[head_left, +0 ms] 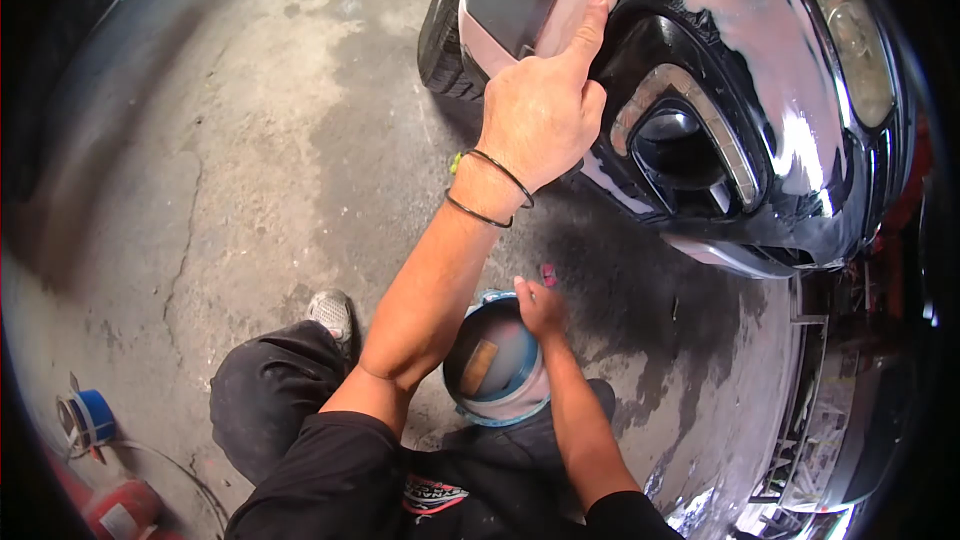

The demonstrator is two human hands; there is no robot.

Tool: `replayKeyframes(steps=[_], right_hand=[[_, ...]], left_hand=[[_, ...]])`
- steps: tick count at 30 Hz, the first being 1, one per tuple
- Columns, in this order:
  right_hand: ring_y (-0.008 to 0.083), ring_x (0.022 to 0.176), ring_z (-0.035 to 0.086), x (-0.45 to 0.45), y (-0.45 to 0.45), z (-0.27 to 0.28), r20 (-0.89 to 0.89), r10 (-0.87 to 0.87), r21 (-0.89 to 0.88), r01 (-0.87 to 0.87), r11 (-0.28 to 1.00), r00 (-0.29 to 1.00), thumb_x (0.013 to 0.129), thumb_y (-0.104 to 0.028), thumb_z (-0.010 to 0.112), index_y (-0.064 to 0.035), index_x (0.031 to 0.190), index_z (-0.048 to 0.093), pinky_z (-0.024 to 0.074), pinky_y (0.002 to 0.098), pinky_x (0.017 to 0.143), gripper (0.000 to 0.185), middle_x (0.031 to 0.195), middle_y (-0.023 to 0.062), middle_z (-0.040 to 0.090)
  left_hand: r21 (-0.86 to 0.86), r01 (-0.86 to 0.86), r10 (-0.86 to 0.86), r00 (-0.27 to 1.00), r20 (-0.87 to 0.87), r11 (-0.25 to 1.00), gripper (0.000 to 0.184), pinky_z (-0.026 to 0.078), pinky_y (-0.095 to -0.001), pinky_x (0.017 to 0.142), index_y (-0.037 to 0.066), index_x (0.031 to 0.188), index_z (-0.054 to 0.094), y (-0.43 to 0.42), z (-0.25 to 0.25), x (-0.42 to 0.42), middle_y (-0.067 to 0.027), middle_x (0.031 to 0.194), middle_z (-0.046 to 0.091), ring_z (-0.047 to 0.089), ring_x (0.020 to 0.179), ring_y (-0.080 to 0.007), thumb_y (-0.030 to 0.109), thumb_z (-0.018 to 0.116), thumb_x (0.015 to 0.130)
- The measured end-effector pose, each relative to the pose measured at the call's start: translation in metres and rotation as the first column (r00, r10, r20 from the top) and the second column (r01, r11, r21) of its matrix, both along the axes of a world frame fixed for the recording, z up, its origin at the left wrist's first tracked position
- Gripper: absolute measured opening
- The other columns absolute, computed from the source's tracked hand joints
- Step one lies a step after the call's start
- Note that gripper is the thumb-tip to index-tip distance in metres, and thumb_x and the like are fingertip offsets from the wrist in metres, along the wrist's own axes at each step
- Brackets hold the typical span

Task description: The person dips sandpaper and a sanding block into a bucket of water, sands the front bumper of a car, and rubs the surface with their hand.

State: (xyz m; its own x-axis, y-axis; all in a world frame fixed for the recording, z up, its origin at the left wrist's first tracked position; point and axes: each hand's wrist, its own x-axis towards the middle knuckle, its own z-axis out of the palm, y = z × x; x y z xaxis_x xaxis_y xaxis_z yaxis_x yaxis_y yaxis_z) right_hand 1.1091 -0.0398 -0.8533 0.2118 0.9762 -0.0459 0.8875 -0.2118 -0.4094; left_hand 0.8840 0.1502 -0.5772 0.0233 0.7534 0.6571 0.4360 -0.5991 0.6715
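My left hand (540,105) reaches up to a car bumper (750,0) with its index finger stretched out. The fingertip meets or lies just over the sanded, pinkish-white patch beside the black fog light surround (640,40). The other fingers curl under, partly hidden, and I see nothing held. Down between my knees, my right hand (541,310) grips the rim of a blue-and-white bucket (515,406). Murky water fills part of the bucket, and a tan rectangular block (479,367) shows in it.
A tire (448,60) stands behind the bumper's end. The concrete floor (270,140) has dark wet stains. At lower left are a blue round object (96,415), a hose and a red container (125,510). Metal shelving or parts (825,430) line the right side.
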Motion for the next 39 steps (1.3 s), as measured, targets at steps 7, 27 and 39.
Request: replayKeyframes(steps=[7,27,39], right_hand=[[0.0508,0.095,0.07,-0.002,0.0,0.005,-0.007,-0.052,-0.077,0.051,0.996,0.999,0.107,-0.055,0.057,-0.0099,0.091,0.077,0.0526,0.0577,0.081,0.052,0.094,0.0255,0.074],[0.0464,0.099,0.075,0.001,0.0,-0.001,0.167,0.02,-0.1,-0.003,0.995,0.986,0.108,-0.06,0.051,-0.0147,0.101,0.08,0.0575,0.0547,0.088,0.055,0.101,0.023,0.078],[0.0519,0.089,0.071,-0.002,-0.004,-0.004,0.103,-0.019,0.012,0.018,1.0,0.994,0.106,-0.057,0.058,-0.0123,0.09,0.079,0.0544,0.0594,0.077,0.052,0.089,0.0265,0.074]], left_hand=[[0.009,0.027,-0.028,0.997,0.067,1.0,0.086,0.06,-0.0593,0.074,0.023,0.172,0.037,0.012,-0.008,0.009,-0.0218,0.078,0.073,0.073,0.074,-0.0458,0.016,0.065,0.091],[0.0,0.093,-0.093,0.996,-0.013,0.996,0.069,0.059,-0.0489,0.077,0.026,0.165,0.048,0.003,-0.029,-0.043,-0.0185,0.084,0.072,0.072,0.079,-0.0398,0.011,0.061,0.099],[0.364,-0.235,0.07,0.907,0.414,0.901,0.058,0.055,-0.0467,0.113,0.0,0.154,0.056,0.013,-0.011,0.047,-0.0248,0.145,0.068,0.068,0.133,-0.0405,-0.006,0.061,0.097]])
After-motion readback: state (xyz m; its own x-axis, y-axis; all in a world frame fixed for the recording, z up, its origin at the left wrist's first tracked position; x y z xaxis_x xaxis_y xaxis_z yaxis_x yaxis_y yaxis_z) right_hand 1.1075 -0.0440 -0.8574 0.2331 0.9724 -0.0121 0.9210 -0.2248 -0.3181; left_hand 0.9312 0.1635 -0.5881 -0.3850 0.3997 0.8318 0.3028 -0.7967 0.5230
